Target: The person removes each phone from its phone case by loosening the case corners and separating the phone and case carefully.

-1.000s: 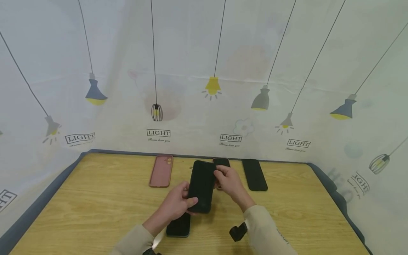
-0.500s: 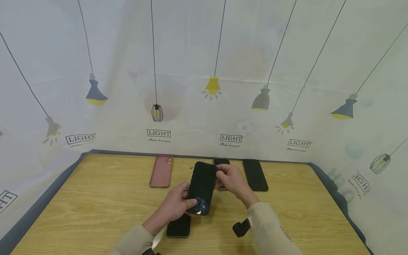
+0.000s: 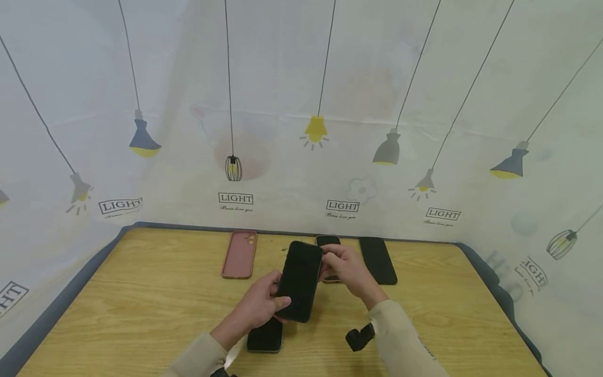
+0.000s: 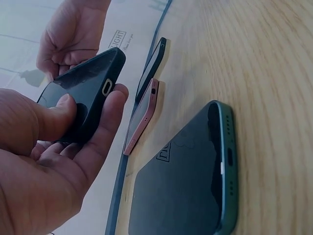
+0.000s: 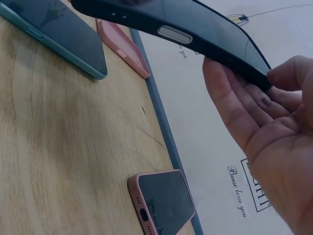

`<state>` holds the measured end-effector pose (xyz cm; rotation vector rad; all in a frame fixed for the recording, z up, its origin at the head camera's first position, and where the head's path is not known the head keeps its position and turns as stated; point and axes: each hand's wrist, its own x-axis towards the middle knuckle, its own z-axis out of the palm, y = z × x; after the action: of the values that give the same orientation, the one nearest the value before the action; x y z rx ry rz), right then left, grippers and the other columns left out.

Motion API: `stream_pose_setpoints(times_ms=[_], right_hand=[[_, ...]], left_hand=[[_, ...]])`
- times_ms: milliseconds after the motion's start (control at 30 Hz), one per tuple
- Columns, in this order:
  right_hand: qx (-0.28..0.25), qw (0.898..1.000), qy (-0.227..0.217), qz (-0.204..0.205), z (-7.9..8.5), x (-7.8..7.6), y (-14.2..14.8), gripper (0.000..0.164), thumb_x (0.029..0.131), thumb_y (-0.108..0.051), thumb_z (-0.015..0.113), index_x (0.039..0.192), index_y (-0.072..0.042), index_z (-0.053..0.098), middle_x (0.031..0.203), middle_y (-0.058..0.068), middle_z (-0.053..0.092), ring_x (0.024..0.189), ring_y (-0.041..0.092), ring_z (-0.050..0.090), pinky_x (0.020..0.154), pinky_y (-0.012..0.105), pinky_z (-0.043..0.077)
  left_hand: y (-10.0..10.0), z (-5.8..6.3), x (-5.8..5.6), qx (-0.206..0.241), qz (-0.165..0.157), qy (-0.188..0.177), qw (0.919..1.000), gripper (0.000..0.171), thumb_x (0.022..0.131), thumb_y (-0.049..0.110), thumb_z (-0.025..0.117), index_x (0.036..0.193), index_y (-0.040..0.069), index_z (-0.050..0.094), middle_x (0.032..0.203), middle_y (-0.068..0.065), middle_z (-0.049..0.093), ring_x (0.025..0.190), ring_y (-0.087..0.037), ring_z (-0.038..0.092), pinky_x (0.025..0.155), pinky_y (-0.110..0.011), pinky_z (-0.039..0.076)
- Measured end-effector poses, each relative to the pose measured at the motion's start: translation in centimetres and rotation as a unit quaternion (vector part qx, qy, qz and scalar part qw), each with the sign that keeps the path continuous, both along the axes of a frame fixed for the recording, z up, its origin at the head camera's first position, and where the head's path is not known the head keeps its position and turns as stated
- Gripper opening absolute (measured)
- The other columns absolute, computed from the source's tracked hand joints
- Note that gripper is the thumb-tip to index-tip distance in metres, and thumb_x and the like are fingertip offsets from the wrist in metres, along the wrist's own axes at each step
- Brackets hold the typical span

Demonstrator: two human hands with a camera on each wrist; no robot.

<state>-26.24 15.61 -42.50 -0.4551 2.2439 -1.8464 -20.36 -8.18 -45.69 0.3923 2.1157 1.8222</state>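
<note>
From the head view, the left hand (image 3: 258, 308) grips the near end of a black phone (image 3: 299, 280) held above the wooden table (image 3: 141, 309), and the right hand (image 3: 346, 267) pinches its far end; a green-edged phone (image 3: 265, 336) lies flat below it, a pink case (image 3: 239, 254) and a black case (image 3: 378, 260) lie further back. At the left wrist, thumb and curled fingers (image 4: 102, 132) clamp the black phone's (image 4: 80, 98) end; the green-edged phone (image 4: 188, 191) lies just beside. At the right wrist, the fingertips (image 5: 286, 73) and thumb close on the black phone's (image 5: 195, 34) corner; a pink-cased phone (image 5: 164, 200) lies on the table beneath.
</note>
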Motion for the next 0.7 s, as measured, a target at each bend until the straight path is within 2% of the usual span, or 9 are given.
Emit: stream_pose_setpoints(times_ms=[167,367,533,633,700], right_hand=[[-0.017,1.000,-0.011,-0.001,-0.3,-0.1,0.3,0.037,0.100,-0.003,0.044,0.128,0.014,0.062,0.097,0.013,0.075,0.074,0.017,0.072,0.079,0.050,0.062],[-0.057,0.998,-0.027,0.011,-0.9,-0.6,0.4,0.036,0.101,-0.002,0.043,0.126,0.017,0.060,0.094,0.005,0.074,0.077,0.016,0.071,0.074,0.035,0.062],[-0.087,0.996,-0.027,0.020,-1.1,-0.6,0.4,0.034,0.101,0.000,0.042,0.124,0.019,0.058,0.091,0.003,0.073,0.076,0.015,0.070,0.071,0.031,0.061],[-0.108,0.993,-0.033,0.016,-1.1,-0.5,0.2,0.030,0.101,0.001,0.041,0.118,0.015,0.061,0.089,0.002,0.074,0.075,0.014,0.070,0.069,0.030,0.061],[-0.123,0.992,-0.040,0.011,-1.1,-0.5,0.1,0.028,0.102,0.001,0.041,0.114,0.009,0.066,0.088,0.001,0.075,0.074,0.014,0.070,0.069,0.030,0.060]], left_hand=[[0.1,0.1,0.1,-0.005,0.005,0.008,0.9999,0.030,0.098,-0.010,0.060,0.127,-0.008,0.051,0.108,-0.026,0.072,0.086,-0.035,0.075,0.064,-0.047,0.063],[0.1,0.4,0.2,-0.016,0.014,0.019,0.9996,0.027,0.097,-0.009,0.062,0.123,-0.006,0.053,0.102,-0.024,0.074,0.079,-0.034,0.075,0.063,-0.045,0.063],[0.0,0.7,0.2,-0.017,0.014,0.021,0.9995,0.023,0.097,-0.010,0.061,0.118,-0.006,0.053,0.102,-0.025,0.074,0.076,-0.033,0.075,0.063,-0.044,0.063],[-0.1,0.7,0.1,-0.008,0.014,0.023,0.9996,0.025,0.097,-0.012,0.060,0.120,-0.007,0.053,0.104,-0.027,0.073,0.079,-0.034,0.076,0.063,-0.046,0.063],[0.0,0.7,0.0,-0.003,0.014,0.029,0.9995,0.027,0.096,-0.012,0.060,0.122,-0.007,0.054,0.105,-0.028,0.073,0.082,-0.034,0.076,0.062,-0.047,0.063]])
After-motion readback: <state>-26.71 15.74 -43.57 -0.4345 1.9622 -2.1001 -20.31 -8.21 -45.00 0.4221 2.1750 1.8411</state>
